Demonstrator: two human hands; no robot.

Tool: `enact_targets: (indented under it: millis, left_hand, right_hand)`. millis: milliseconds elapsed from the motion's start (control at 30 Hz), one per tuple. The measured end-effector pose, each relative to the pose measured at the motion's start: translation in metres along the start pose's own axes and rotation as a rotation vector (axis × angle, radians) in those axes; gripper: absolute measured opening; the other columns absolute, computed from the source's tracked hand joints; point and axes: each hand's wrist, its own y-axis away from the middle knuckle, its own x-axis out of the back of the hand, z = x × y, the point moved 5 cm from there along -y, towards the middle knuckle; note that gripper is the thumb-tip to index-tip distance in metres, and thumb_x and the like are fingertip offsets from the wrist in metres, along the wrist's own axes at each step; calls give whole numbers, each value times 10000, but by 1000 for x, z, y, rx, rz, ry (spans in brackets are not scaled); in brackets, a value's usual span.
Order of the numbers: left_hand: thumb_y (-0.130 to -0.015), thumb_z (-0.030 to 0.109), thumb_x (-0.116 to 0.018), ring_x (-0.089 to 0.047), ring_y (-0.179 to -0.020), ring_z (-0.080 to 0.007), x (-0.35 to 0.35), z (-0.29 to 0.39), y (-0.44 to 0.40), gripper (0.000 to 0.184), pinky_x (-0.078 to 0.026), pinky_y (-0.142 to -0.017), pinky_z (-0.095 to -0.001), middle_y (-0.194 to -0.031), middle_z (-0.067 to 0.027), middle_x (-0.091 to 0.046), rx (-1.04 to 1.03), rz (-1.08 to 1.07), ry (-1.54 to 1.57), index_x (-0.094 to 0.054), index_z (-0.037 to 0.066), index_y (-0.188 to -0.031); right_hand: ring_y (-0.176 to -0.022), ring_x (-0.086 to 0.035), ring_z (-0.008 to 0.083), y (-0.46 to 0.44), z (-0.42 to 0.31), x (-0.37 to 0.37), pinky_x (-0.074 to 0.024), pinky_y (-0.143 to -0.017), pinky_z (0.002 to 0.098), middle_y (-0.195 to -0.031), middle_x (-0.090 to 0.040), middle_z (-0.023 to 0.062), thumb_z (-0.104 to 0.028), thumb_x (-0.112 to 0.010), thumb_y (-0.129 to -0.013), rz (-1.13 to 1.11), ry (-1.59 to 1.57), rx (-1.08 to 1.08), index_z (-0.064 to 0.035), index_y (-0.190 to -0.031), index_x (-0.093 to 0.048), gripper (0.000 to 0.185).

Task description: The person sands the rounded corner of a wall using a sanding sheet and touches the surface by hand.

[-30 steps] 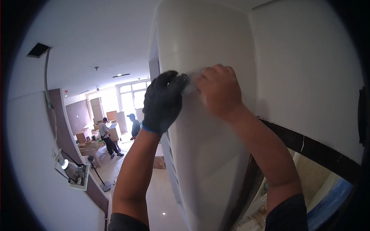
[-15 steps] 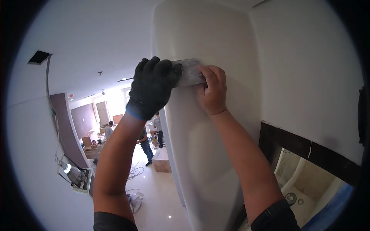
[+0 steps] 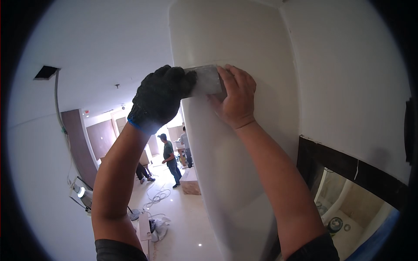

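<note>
Holding grey block (image 3: 208,79), left forearm (image 3: 118,178) part-hiding person (image 3: 142,173), cable (image 3: 157,198) on floor (image 3: 185,226)

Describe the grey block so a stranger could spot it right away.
Find the tall pale wall mid-view. Near its upper left edge, the gloved left hand and bare right hand hold the grey block; its straight edges set it apart from both.

The grey block (image 3: 208,79) has become more exposed between the gloved left fingers (image 3: 189,81) and bare right fingers (image 3: 240,79); below the gloved ones, a worker (image 3: 169,153) has come clear of the left arm (image 3: 116,174).
</note>
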Motion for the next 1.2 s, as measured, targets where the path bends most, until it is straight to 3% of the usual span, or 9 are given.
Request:
enact_targets:
  millis: [100,600,700,1200]
  left_hand:
    - [-856,46,-658,-683,-958,-304,-1,-5,-1,355,-588,-824,-416,-1067,-98,-689,83,6,-6,-717,94,-1202]
    - [-852,34,-654,-687,-996,-323,-2,6,0,380,-591,-825,-439,-1094,-112,-697,27,-12,15,-722,94,-1220]
    - [-851,27,-651,-686,-1007,-323,0,0,-4,400,-590,-834,-441,-1102,-107,-698,105,-26,-2,-723,108,-1236]
    - [-855,28,-642,-679,-991,-319,-1,4,-1,399,-589,-829,-434,-1088,-99,-695,37,6,2,-715,109,-1239]
  right_hand:
    - [-1307,-531,328,1,-1,-1,-341,-1153,539,-1391,-572,131,-355,-885,-755,7,5,-1,-115,-1408,-620,744]
    - [-1304,-540,327,1,1,-1,-351,-1149,533,-1393,-582,122,-368,-871,-764,7,-8,-7,-102,-1395,-622,729]
    - [-1300,-542,325,0,-1,-2,-354,-1146,533,-1389,-583,124,-361,-875,-758,27,5,0,-101,-1393,-623,731]
    - [-1296,-554,304,0,0,-1,-354,-1153,511,-1385,-594,108,-336,-890,-752,15,3,-15,-101,-1403,-617,744]
